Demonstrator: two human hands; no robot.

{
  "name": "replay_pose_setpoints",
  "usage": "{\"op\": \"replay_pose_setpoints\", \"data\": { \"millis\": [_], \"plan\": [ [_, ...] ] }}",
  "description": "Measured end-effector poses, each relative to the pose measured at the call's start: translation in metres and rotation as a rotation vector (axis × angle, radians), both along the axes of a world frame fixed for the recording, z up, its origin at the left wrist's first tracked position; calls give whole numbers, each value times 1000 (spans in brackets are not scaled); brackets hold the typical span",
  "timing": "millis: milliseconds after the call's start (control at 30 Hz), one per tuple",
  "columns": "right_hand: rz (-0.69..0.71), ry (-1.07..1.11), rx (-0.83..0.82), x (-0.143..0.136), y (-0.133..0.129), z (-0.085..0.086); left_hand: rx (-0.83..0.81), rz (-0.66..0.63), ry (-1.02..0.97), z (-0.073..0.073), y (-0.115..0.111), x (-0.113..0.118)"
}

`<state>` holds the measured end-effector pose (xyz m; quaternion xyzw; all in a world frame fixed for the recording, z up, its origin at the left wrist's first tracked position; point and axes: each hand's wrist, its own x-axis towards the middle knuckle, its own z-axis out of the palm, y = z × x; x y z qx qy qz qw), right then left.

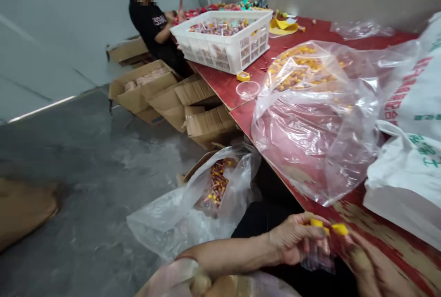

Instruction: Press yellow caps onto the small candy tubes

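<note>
Above my lap, my left hand (291,238) is closed around several small clear plastic tubes with yellow caps (317,260). Their caps stick up past the thumb and the clear ends hang below the fingers. Close beside it, my right hand (361,255) pinches a yellow-capped piece (340,229); its lower part is blurred. A large clear bag (306,127) holding many yellow-capped pieces (299,65) lies on the red table beyond my hands. Another open clear bag (165,223), with similar pieces inside, sits low to my left.
A white plastic basket (237,53) full of small pieces stands on the red table (220,83), near a round clear lid (248,90). Cardboard boxes (210,127) line the table's side. White printed sacks (409,163) lie at right. A person in black (151,23) works at the far end.
</note>
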<state>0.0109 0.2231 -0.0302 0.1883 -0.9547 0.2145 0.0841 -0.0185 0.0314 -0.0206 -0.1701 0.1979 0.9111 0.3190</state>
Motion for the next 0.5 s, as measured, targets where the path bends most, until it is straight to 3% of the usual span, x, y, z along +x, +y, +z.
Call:
{"op": "replay_pose_setpoints", "data": {
  "millis": [67, 167, 233, 400, 500],
  "plan": [
    [98, 63, 12, -1, -50, 7, -38, 146, 3, 7, -19, -3],
    [43, 192, 163, -10, -115, 16, -82, 273, 40, 13, -52, -4],
    [64, 228, 141, -17, -150, 20, -124, 357, 72, 16, -77, -3],
    [401, -64, -384, -27, -232, 7, -379, 597, 18, 10, -157, 5],
    [554, -373, -521, -25, -284, -12, -512, 691, -58, -5, -210, 19]
  ]
}}
